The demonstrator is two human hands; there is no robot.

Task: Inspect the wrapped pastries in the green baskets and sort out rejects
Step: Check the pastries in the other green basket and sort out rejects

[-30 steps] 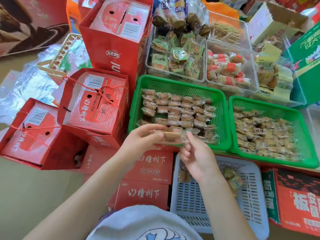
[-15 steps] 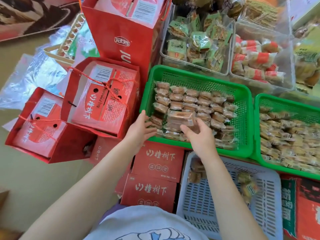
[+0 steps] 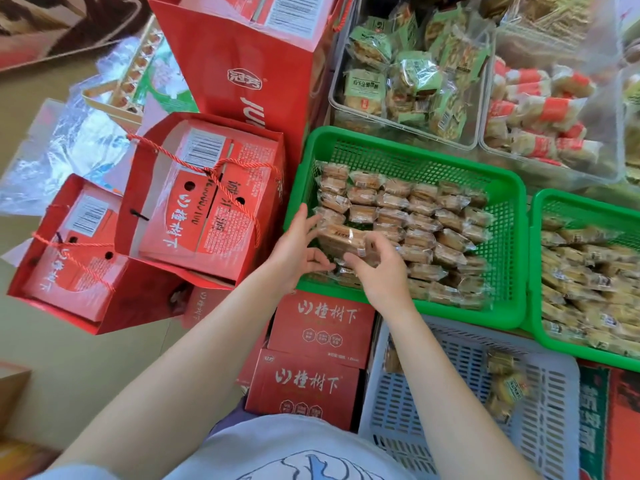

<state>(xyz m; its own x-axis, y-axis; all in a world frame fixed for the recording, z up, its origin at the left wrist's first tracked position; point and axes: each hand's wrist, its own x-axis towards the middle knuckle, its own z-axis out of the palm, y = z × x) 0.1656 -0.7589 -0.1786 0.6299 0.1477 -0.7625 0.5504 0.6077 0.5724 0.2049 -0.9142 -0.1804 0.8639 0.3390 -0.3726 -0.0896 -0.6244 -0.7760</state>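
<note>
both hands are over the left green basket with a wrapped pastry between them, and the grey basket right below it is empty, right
Not quite. In the head view both hands, left hand and right hand, are over the left green basket with a wrapped pastry between them, but the grey basket is not empty: a few wrapped pastries lie in it.

green basket point(image 3: 408, 147) perforated plastic; pastry wrappers point(image 3: 420, 221) glossy, probably clear film.
</note>
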